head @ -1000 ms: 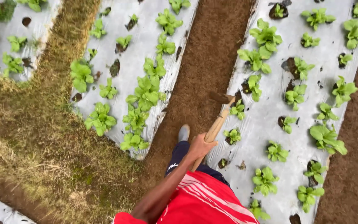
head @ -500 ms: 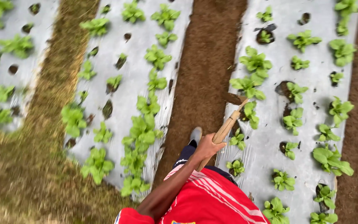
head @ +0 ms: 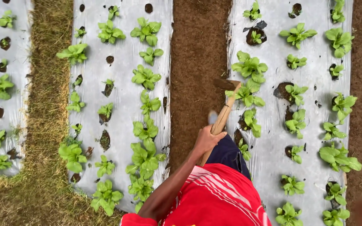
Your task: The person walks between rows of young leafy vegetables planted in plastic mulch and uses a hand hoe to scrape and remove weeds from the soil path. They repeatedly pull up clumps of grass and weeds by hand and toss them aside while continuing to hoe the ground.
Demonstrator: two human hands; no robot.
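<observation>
Nearest the camera, a person in a red striped shirt (head: pixel 214 196) reaches the left hand (head: pixel 206 140) forward, fingers wrapped tight around the pale wooden handle of a hoe (head: pixel 219 122); the right hand is out of view, so its state cannot be told. The handle slants up and away, so its dark blade (head: pixel 225 83) sits low over the brown soil furrow (head: pixel 197 62), beside the silver plastic mulch sheet (head: pixel 269 125). Farther off, green leafy seedlings (head: pixel 250 65) stand in punched holes, apparently spaced so the sheet covers the soil between them.
</observation>
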